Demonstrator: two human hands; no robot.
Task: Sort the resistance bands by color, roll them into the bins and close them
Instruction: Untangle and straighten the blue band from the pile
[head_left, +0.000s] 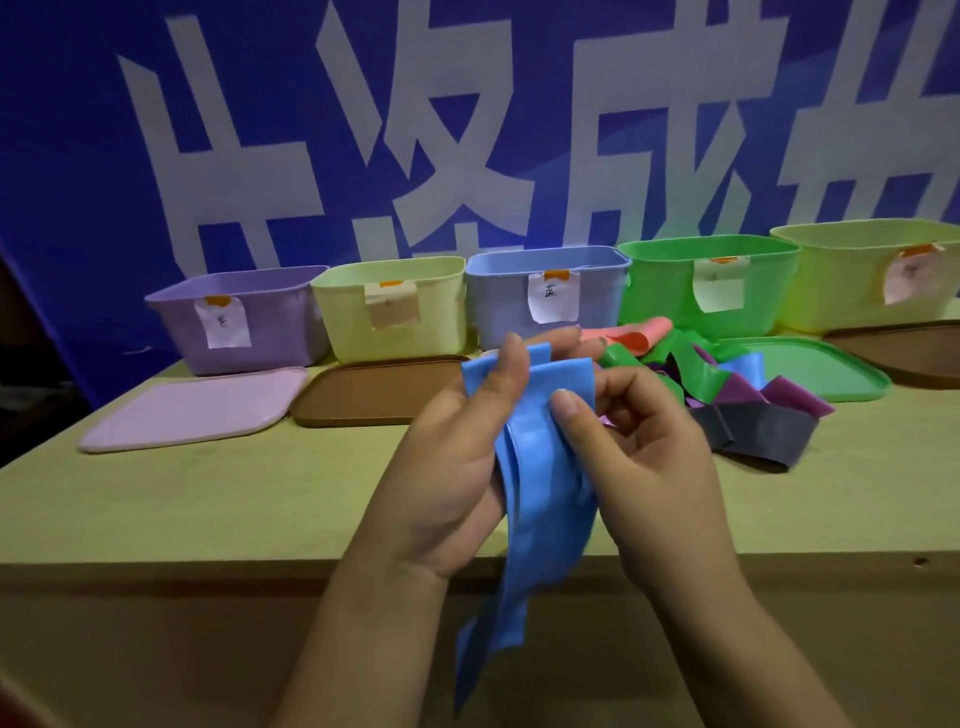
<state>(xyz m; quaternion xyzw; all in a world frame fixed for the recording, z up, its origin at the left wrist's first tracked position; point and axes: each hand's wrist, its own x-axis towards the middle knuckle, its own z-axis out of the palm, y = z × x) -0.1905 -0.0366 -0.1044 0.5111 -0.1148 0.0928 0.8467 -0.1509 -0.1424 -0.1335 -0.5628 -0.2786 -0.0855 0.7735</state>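
A blue resistance band (540, 499) hangs between both hands over the table's front edge. My left hand (447, 467) holds its top, thumb on the front and fingers behind. My right hand (644, 457) pinches the upper edge with its thumb. Five open labelled bins stand in a row at the back: purple bin (270, 338), pale yellow bin (436, 322), blue bin (504, 312), green bin (660, 291), yellow-green bin (831, 291). A pile of bands (727, 374) lies to the right: green, purple, pink, blue and a dark grey band (753, 431).
Lids lie flat in front of the bins: a pink lid (192, 410), a brown lid (374, 389), a green lid (831, 369) under the pile, another brown lid (904, 353) at far right. A blue banner (78, 156) with white characters hangs behind the wooden table (208, 509).
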